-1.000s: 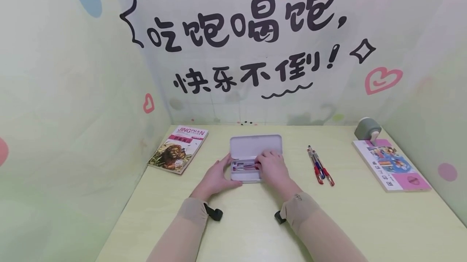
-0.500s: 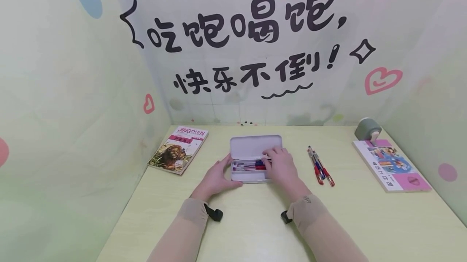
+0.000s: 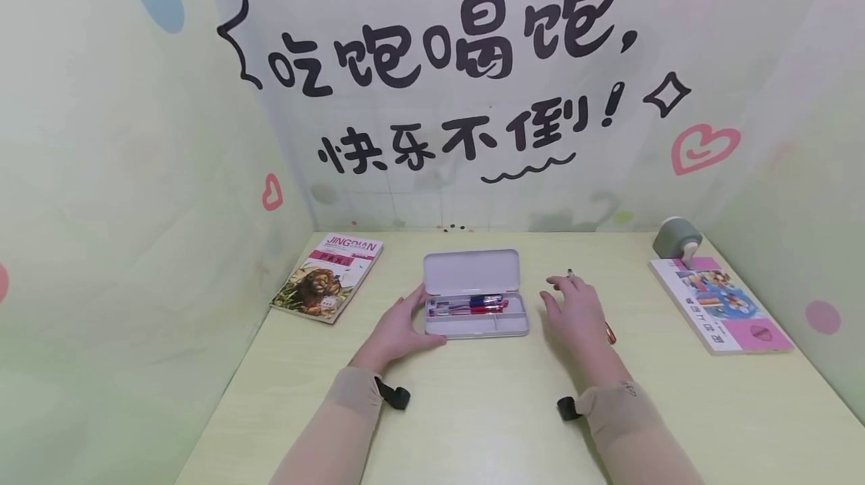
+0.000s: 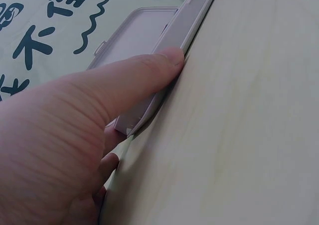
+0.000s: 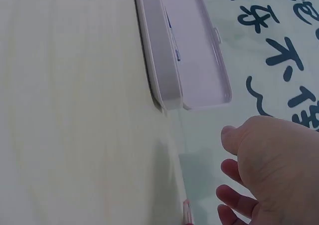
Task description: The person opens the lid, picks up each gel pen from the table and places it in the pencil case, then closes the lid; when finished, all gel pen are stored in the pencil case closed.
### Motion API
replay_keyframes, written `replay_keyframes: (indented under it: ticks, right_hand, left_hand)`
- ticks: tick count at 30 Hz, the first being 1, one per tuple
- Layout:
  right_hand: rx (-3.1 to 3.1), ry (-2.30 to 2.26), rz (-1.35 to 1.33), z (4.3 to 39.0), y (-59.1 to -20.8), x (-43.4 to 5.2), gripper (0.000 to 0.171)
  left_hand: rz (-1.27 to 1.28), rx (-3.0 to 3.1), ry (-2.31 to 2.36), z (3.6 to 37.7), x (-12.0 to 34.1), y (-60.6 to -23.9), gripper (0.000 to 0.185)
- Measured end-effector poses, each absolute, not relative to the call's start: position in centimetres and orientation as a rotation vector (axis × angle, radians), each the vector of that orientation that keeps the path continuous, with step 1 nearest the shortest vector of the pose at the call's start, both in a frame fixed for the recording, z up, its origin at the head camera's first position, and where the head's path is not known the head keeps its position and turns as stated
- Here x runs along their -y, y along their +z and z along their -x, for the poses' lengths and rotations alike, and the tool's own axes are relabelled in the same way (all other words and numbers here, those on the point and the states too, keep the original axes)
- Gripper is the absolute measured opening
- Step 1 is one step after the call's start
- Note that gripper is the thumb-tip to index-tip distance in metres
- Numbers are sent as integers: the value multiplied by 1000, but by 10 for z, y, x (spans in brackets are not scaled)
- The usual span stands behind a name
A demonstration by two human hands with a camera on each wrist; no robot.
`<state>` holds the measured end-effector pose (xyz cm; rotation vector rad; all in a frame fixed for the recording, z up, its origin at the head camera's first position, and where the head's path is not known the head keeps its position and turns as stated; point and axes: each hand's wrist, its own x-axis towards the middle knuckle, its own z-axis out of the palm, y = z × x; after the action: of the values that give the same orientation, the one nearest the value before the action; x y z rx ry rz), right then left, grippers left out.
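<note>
Pale green walls with black Chinese lettering and pink hearts close in a light yellow worktop (image 3: 473,410). At its centre lies an open white pencil case (image 3: 475,303), the lid folded back toward 12 o'clock, with red and blue pens (image 3: 473,305) lying in the tray.

At 9 o'clock of the case, the left hand (image 3: 399,327) rests on the worktop with its fingers fairly straight. Its thumb presses along the near left edge of the tray, and the left wrist view shows that thumb lying flat against the case wall.

At 3 o'clock of the case, the right hand (image 3: 574,312) hovers palm down with fingers loosely spread and holding nothing, apart from the case. It covers most of a few loose pens (image 3: 610,332) lying on the worktop; only their ends show.

Near 10 o'clock a book with a lion cover (image 3: 327,286) lies flat. Toward 2 o'clock a pink book (image 3: 719,305) lies near the right wall, with a grey tape roll (image 3: 672,239) just behind it.
</note>
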<state>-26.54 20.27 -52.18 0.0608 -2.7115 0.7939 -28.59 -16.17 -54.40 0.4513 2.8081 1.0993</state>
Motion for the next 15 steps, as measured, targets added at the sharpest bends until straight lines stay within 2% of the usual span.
replay_keyframes:
  ticks: [15]
  right_hand:
    - [2759,809,247,239,-531,-257,48]
  left_hand:
    - [-427,-2809,1105,283,162,-546,131]
